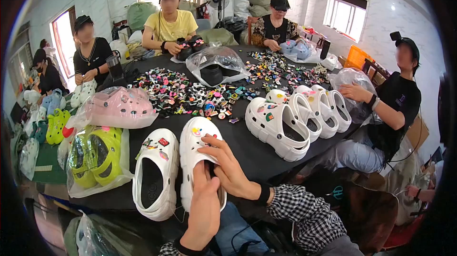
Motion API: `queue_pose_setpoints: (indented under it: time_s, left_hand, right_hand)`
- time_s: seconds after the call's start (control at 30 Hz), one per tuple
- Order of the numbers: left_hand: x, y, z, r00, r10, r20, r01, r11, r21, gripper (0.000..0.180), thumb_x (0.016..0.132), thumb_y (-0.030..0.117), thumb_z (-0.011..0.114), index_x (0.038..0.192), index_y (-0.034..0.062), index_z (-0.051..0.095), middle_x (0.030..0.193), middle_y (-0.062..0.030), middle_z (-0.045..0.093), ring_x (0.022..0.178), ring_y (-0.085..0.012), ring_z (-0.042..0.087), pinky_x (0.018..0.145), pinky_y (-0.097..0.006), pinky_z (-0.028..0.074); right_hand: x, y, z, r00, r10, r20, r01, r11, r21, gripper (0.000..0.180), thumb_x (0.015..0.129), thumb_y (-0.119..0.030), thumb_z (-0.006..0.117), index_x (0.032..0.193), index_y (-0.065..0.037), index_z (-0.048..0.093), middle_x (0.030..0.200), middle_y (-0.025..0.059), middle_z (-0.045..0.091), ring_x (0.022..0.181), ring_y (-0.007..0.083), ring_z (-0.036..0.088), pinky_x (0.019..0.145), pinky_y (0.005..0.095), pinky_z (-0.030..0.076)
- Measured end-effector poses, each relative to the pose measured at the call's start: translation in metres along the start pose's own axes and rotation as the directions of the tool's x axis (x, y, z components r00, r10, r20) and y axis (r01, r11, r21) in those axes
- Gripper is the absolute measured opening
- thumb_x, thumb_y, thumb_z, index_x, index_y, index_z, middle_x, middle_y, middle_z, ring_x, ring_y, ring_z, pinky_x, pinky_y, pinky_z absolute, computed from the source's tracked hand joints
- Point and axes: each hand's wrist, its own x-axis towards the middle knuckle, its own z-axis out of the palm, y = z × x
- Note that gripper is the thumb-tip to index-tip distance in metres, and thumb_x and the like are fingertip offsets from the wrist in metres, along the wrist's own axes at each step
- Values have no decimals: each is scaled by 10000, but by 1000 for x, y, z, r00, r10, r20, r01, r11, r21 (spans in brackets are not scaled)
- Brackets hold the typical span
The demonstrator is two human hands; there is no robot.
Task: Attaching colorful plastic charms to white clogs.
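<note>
A white clog [191, 137] with colourful charms on its toe is between my hands at the table's near edge. My left hand [203, 208] reaches into its foot opening and grips it; the fingertips are hidden inside. Across the clog's upper lies my right hand [229, 168], closed over the right side of the opening, with fingertips beside the charms. Its thumb is mostly hidden. Directly left of this clog sits another white clog [157, 180] with several charms, its dark insole showing.
Loose charms [190, 92] cover the table's middle. Several white clogs [281, 127] stand at right. Bagged lime-green clogs [97, 158] and a bagged pink clog [121, 106] lie at left. Several people sit around the table; one person's hand [357, 92] touches a clear bag at right.
</note>
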Motion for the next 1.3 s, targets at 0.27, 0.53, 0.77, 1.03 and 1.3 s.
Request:
queue_pose_setpoints:
  time_s: [0.27,0.53,0.77,1.03,1.3]
  left_hand:
    - [-5,-12,5,987,-44,-155,47,999,18,707,895,87,463,1482,-22,85,1542,-142,127,1439,-231,75,1163,-347,39]
    - [-12,-29,-4,991,-10,-132,25,993,118,689,917,33,467,1484,-10,78,1513,-137,185,1413,-229,164,1152,-354,129]
    - [2,-51,-16,942,-50,-332,19,995,-96,503,980,183,485,1402,-23,304,1402,-89,385,1260,-164,389,1068,-317,278]
    - [4,-36,-4,919,-9,-394,-46,990,-131,541,1018,344,402,1357,-76,371,1371,-125,422,1278,-175,358,1083,-282,249]
    - [0,-48,-1,921,-64,-385,22,994,-111,581,1018,372,396,1365,-91,347,1399,-131,398,1284,-175,350,1085,-276,240]
  right_hand:
    - [-8,11,33,997,34,-72,-8,942,337,666,672,160,425,1291,-83,378,1443,182,280,1374,351,264,1131,429,243]
    - [-15,2,18,1000,17,0,-16,977,215,624,719,125,565,1272,-104,387,1435,184,290,1373,369,258,1115,435,271]
    - [0,-18,-31,980,-11,201,-13,993,116,539,739,15,528,1267,-78,469,1404,192,367,1339,372,328,1106,437,282]
    - [93,75,-75,953,299,37,-267,895,-359,189,835,-42,522,953,11,658,866,187,667,822,331,658,722,397,510]
    - [114,210,-85,850,514,-113,-372,434,-820,189,825,-118,581,950,10,639,1020,258,629,893,422,644,760,457,544]
